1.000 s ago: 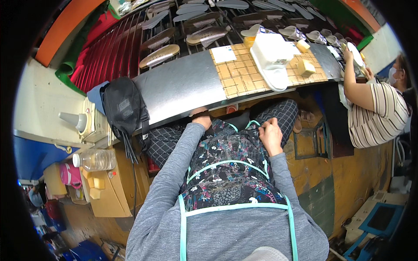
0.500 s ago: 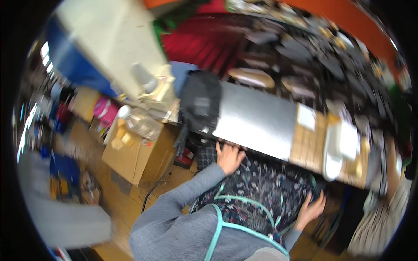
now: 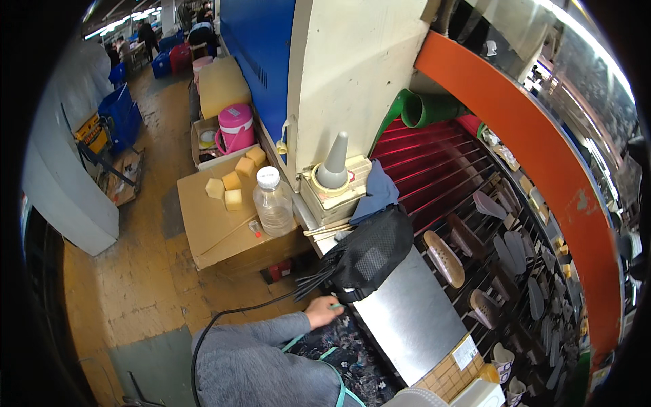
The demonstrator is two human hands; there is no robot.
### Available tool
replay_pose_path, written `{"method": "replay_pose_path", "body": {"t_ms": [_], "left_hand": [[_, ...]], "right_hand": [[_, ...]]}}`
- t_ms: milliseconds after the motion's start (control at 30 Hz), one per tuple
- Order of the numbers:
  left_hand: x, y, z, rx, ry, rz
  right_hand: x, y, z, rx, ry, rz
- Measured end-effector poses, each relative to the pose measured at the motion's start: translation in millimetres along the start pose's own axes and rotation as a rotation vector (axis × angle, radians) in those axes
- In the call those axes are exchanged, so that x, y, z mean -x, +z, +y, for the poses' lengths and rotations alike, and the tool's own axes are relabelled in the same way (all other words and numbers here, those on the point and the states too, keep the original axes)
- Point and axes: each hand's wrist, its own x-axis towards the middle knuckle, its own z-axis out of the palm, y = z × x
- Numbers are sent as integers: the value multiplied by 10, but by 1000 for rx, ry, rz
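My left hand [image 3: 323, 312] is at the near edge of the bench, just below a black mesh bag [image 3: 373, 254]. Its fingers are curled in, and a small pale green bit shows at the fingertips; what it belongs to I cannot make out. A metal plate [image 3: 410, 312] covers the bench top beside the bag. From the bag a bundle of black cables [image 3: 315, 279] hangs over the edge, and one runs down past my sleeve. My right hand is out of the picture.
Left of the bench, a cardboard box [image 3: 203, 197] carries a clear bottle [image 3: 272, 207] and several yellow sponge blocks [image 3: 232, 181]. A grey cone [image 3: 334, 163] stands by the pillar. Shoe soles [image 3: 444, 259] lie on the rack [image 3: 424, 156] under an orange beam [image 3: 536, 129].
My view has swung left, bringing the box, pillar and aisle into fuller sight. My left hand has gone from spread on my lap to curled at the bench edge; my right has left the picture.
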Motion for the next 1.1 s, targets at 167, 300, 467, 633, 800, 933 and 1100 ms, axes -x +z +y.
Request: {"method": "replay_pose_path", "body": {"t_ms": [167,300,467,633,800,933,1100], "left_hand": [[-380,-85,-173,80,-57,-238],[-461,-65,-67,195,-75,-532],[-266,-6,75,92,-41,-811],[-176,-77,150,-224,84,-666],[-72,-103,222,-380,162,-407],[89,-117,374,-685,149,-461],[295,-294,925,-943,242,-920]], "right_hand": [[-51,14,210,561,-766,-283],[-109,-13,130,317,-143,-109],[-295,4,-156,288,-51,-157],[-399,23,-313,244,56,-182],[-466,9,-215,172,161,-170],[-198,-159,114,51,373,-108],[192,-101,342,-243,543,196]]}}
